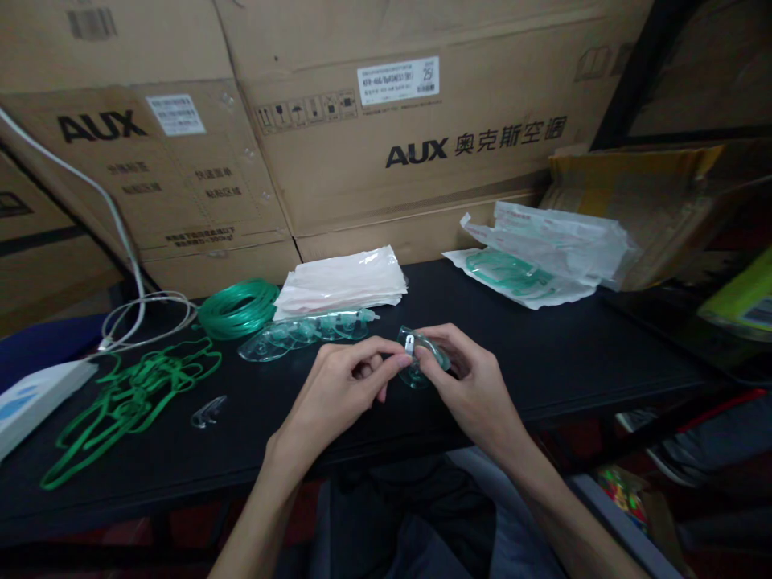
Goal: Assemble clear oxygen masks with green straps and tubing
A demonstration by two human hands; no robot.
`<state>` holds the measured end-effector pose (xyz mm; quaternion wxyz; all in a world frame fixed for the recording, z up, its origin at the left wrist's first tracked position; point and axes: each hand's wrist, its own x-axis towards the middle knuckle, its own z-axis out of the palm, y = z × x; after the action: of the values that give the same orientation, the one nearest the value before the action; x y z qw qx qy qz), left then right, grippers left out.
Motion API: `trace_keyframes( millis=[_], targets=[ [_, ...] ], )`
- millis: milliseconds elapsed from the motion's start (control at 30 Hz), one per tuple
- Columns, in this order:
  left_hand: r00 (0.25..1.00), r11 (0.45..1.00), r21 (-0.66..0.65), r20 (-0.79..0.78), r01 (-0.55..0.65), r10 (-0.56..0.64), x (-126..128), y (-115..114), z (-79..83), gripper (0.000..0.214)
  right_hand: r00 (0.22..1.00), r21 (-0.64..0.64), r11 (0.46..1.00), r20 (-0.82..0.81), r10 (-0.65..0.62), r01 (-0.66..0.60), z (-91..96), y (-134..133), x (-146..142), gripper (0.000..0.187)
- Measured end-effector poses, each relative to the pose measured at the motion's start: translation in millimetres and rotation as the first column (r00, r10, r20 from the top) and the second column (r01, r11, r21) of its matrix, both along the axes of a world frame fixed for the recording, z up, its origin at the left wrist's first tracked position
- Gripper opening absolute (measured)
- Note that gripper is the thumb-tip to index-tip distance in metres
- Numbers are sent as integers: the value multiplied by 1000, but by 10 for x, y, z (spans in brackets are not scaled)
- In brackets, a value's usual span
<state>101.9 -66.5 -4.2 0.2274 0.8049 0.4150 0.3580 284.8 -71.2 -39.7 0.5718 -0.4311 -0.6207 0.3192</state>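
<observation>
My right hand (474, 374) is closed around a clear greenish oxygen mask (415, 378) above the front part of the table. A small pale nose clip (409, 344) sits at the mask's edge, and the fingertips of my left hand (353, 374) pinch at it. My right thumb presses close beside the clip. Behind my left hand, several similar clear masks (265, 344) lie in an overlapping row. To the left are tangled green elastic straps (136, 394) and a few small clear plastic pieces (208, 411).
Coiled green tubing (238, 308) lies by a stack of white packets (343, 280). Opened packaging with green tubing (512, 273) rests at the back right. Cardboard boxes (338, 185) wall the black table (579, 354). A white box (42, 402) and cable (129, 241) are left.
</observation>
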Motion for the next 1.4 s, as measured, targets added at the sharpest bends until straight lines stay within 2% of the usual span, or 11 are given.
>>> trace_keyframes(
  millis=[100, 233, 333, 433, 500, 700, 800, 967, 1400],
  targets=[
    [999, 997, 75, 11, -34, 33, 3, 5, 5, 15, 1000, -7, 1000, 18, 2, -2, 22, -11, 4, 16],
    [994, 958, 267, 56, -105, 93, 0, 46, 9, 16, 999, -10, 1000, 33, 29, -29, 21, -24, 19, 20],
    [1000, 936, 352, 14, -28, 25, -13, 67, 16, 15, 998, -17, 998, 22, 57, -56, 8, -17, 27, 24],
    [998, 942, 330, -26, 63, -58, -17, 60, 23, 22, 997, -26, 997, 0, 75, -75, 12, 0, 32, 26],
    [997, 946, 313, -26, 80, -76, -14, 51, 24, 28, 996, -27, 996, -18, 86, -87, 27, 6, 33, 27],
    [999, 943, 332, 12, 26, -31, -16, 47, 27, 28, 990, -45, 992, -82, 115, -119, 104, -23, 40, 24],
    [999, 947, 320, 30, 1, -11, -34, 47, 33, 26, 973, -21, 981, -135, 190, -194, 129, -44, 55, 22],
    [999, 962, 269, 32, -42, 35, -63, 48, 39, 23, 942, -5, 949, -126, 311, -314, 127, -61, 77, 34],
    [999, 975, 220, 26, -25, 20, -77, 37, 40, 28, 945, -41, 952, -142, 295, -303, 71, -36, 58, 31]
  ],
)
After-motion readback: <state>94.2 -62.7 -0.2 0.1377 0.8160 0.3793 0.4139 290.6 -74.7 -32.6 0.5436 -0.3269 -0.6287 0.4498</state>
